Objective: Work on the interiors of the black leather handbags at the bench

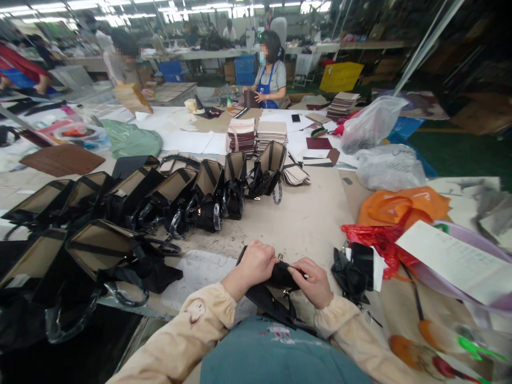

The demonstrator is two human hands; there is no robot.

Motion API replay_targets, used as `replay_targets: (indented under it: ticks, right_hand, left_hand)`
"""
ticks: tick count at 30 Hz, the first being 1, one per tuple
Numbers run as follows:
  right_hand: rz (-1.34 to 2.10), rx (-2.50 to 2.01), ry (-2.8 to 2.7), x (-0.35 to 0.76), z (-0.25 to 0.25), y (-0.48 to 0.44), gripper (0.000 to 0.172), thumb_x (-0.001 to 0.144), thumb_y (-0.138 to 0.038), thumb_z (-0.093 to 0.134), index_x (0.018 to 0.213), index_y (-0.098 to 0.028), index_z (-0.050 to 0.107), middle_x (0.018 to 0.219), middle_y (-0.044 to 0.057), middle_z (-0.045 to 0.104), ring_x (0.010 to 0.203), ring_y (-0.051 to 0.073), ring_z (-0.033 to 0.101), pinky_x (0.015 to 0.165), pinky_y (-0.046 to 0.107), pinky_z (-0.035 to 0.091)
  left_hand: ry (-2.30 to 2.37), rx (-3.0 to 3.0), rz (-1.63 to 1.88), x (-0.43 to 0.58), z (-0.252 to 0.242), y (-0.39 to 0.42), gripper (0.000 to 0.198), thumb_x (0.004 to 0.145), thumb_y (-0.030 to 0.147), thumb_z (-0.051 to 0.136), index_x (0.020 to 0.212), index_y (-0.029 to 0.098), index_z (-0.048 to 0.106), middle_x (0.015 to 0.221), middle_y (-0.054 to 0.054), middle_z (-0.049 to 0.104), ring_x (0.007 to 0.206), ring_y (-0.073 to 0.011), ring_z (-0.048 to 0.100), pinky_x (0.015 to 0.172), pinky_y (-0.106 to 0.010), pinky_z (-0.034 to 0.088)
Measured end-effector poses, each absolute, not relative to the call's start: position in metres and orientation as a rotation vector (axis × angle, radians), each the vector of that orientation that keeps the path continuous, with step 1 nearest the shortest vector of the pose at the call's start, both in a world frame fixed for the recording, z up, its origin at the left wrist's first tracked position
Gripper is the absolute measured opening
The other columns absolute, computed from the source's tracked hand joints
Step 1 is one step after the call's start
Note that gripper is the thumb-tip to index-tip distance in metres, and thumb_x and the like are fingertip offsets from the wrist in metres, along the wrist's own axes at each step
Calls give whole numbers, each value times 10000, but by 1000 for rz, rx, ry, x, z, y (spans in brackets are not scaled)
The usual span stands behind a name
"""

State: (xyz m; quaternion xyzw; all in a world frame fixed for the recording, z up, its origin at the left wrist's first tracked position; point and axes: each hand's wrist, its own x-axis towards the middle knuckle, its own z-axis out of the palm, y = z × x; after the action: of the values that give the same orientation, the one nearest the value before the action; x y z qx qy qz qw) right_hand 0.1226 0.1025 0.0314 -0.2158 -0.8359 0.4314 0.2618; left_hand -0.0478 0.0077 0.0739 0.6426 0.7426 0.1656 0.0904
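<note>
Both my hands work close to my apron at the front edge of the table. My left hand (258,262) is closed on the upper edge of a black handbag part (280,277). Thumb and fingers of my right hand (312,280) pinch the same black piece a little to the right. Small metal fittings show between and below the hands; the lower portion of the piece is partly hidden by my hands and sleeves. Right of my right hand lies a pile of black pieces (354,272) with white paper under it.
Several unfinished black handbags (206,186) stand in rows at left, some with plastic-wrapped handles. Stacked panels (272,136) sit further back. At right are an orange bag (400,205), a red plastic bag (372,240), a written sheet (452,256) and orange-based bottles (412,352). A co-worker (272,74) sits opposite.
</note>
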Motion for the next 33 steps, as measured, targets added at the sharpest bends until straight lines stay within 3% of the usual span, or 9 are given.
replay_targets:
  ticks: [15, 26, 33]
  right_hand:
    - [1052, -527, -2378, 110, 37, 98, 168, 841, -243, 487, 707, -200, 577, 693, 35, 519, 710, 176, 506, 647, 304, 412]
    - [1157, -562, -2259, 103, 33, 95, 132, 804, -288, 561, 852, -208, 655, 748, 43, 554, 720, 173, 535, 650, 300, 454]
    - [1215, -571, -2304, 98, 37, 98, 172, 816, -286, 545, 713, -197, 650, 672, 24, 552, 682, 154, 527, 638, 276, 435]
  left_hand:
    - [2233, 1914, 491, -47, 75, 5, 171, 797, 284, 514, 667, 173, 521, 674, -32, 614, 693, -173, 553, 741, -328, 355]
    - [2222, 1917, 520, -46, 73, 4, 167, 800, 272, 506, 671, 169, 530, 666, -27, 610, 672, -165, 542, 744, -323, 358]
    - [2157, 1940, 526, -52, 72, 2, 148, 796, 268, 528, 692, 172, 570, 671, -15, 623, 688, -152, 554, 793, -317, 371]
